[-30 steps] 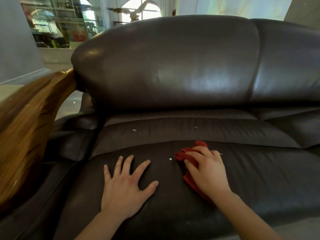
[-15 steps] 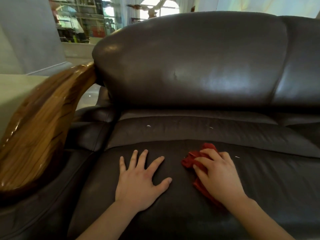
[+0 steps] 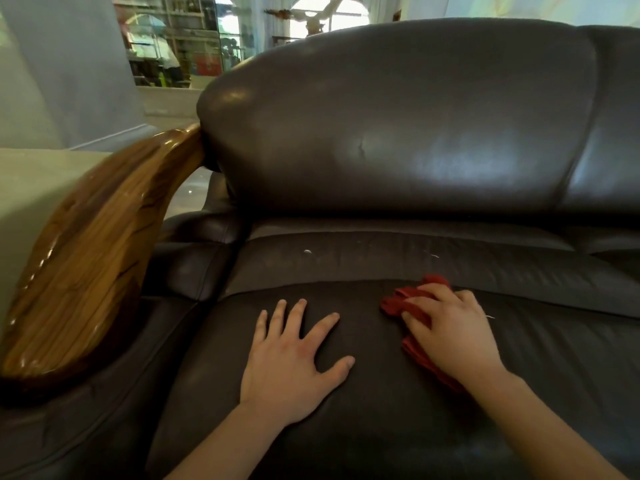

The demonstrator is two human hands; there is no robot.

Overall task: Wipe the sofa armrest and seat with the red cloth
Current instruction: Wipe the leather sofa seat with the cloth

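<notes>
A dark brown leather sofa seat point(image 3: 363, 420) fills the lower view, with a polished wooden armrest point(image 3: 86, 265) curving along its left side. My right hand point(image 3: 453, 330) presses a crumpled red cloth point(image 3: 401, 301) flat onto the seat, right of centre; most of the cloth is hidden under the palm. My left hand point(image 3: 291, 362) lies flat on the seat with fingers spread, holding nothing, a hand's width left of the cloth.
The padded backrest point(image 3: 398, 116) rises behind the seat. A few small white specks point(image 3: 307, 251) lie on the cushion strip near the backrest. A grey wall point(image 3: 65, 67) and glass shelves point(image 3: 173, 39) stand beyond the armrest.
The view has turned left, so the armrest shows more. Both hands and the cloth sit further right in the frame; the cloth stays under my right hand on the seat.
</notes>
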